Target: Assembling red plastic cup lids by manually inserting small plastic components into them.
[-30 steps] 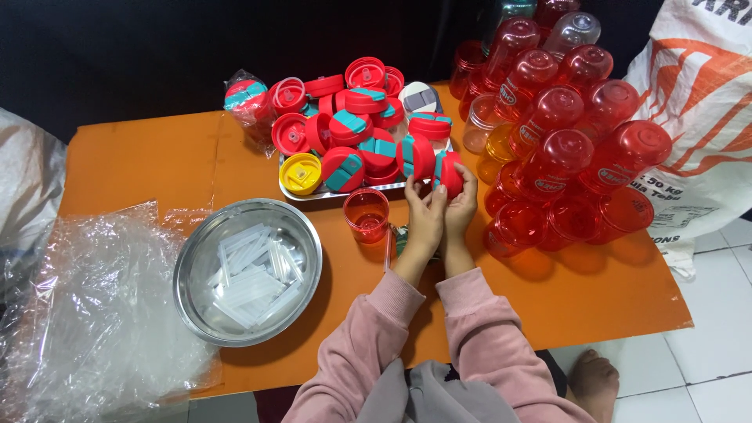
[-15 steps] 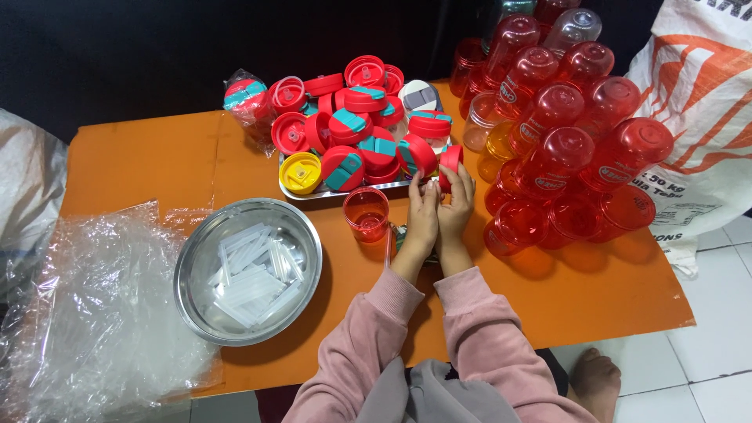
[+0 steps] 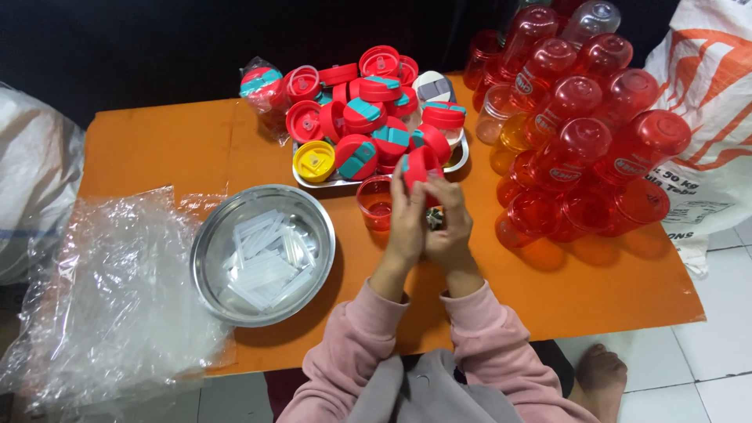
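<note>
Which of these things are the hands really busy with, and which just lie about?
In use: the left hand and right hand together hold a red lid; the small red cup stands beside them.

Lying about: steel bowl of clear strips, crumpled plastic sheet, stacked red bottles, white sack.

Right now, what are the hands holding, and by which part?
Both hands, left hand and right hand, hold one red lid by its lower rim.
</note>
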